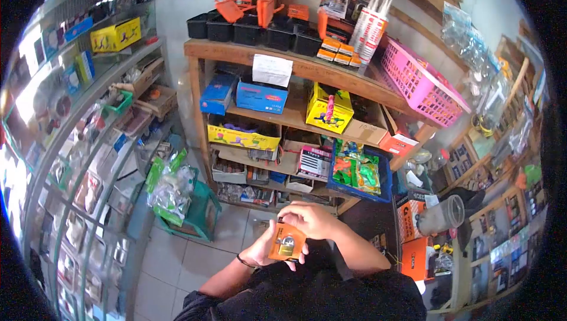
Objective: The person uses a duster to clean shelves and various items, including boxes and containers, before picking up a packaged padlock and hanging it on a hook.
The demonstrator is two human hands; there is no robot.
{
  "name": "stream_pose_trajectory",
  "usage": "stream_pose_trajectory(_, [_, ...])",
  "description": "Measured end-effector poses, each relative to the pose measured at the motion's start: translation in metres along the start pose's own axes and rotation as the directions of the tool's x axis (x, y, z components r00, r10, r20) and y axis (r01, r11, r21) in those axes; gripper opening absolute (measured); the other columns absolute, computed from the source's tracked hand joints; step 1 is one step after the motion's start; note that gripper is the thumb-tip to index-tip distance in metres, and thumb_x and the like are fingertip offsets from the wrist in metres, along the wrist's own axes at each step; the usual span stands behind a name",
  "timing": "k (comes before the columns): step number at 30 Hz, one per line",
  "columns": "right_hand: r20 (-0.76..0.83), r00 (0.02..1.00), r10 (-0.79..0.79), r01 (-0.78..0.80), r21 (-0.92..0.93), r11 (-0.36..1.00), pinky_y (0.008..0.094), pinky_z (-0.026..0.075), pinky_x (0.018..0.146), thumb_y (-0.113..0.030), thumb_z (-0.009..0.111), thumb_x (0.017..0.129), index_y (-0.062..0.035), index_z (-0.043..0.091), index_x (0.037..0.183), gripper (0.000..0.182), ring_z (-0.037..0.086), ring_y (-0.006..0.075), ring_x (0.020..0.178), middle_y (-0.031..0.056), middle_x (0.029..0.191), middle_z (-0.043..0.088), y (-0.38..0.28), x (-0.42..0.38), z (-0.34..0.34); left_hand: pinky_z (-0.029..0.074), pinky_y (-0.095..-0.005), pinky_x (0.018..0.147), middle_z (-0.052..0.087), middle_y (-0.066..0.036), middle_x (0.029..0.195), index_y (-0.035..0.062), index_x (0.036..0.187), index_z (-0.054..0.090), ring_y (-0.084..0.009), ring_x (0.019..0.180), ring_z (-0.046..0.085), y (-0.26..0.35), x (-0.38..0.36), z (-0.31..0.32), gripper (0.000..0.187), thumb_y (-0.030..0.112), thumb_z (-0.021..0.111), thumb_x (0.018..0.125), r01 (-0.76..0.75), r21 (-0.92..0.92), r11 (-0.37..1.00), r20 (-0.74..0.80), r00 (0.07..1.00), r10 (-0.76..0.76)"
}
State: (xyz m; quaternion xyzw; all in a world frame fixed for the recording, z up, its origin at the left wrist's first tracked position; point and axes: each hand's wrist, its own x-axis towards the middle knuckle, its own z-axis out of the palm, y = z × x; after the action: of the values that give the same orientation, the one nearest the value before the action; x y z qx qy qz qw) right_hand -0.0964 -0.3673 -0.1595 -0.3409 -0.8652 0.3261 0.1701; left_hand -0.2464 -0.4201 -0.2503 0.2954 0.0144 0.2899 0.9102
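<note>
An orange pack with a padlock (pixel 287 244) showing in its front window is held low before my body. My left hand (pixel 260 251) is closed round it from the left side and below, with fingertips showing at its right edge. My right hand (pixel 310 219) bends over the pack's top edge, its fingers curled and touching there. Part of the right fingers and the pack's back are hidden.
Ahead stands a wooden shelf (pixel 248 109) with boxes, black bins (pixel 248 31) and a pink basket (pixel 419 82). A green stool (pixel 201 226) bearing plastic bags is at the left, beside a glass-fronted cabinet. Orange boxes (pixel 415 259) stand right of me.
</note>
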Motion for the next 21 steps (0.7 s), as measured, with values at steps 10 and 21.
stream_pose_trajectory(10, [-0.185,0.766,0.615,-0.194,0.846,0.496,0.0241,0.041,0.038,-0.046,0.034,0.091,-0.0057,0.054,0.098,0.045,0.054,0.0138,0.048,0.0053,0.076,0.056,0.104,0.011,-0.031,0.051,-0.0475,0.066,0.053,-0.021,0.102,0.0005,0.123,0.037,-0.0369,0.089,0.056,-0.035,-0.064,-0.024,0.100,0.081,0.021,0.066,-0.205,-0.170,0.964,-0.224,0.961,0.165])
stream_pose_trajectory(21, [-0.248,0.598,0.762,0.066,0.963,0.262,0.0336,0.041,0.061,-0.068,0.041,0.076,-0.0085,0.042,0.115,0.071,0.059,0.0223,0.081,0.0065,0.095,0.056,0.189,0.108,-0.123,0.047,-0.0556,0.073,0.051,-0.023,0.108,0.0108,0.128,0.032,-0.0412,0.095,0.053,-0.061,-0.106,-0.049,0.088,0.075,0.011,0.073,-0.284,-0.307,0.908,-0.331,0.927,0.177])
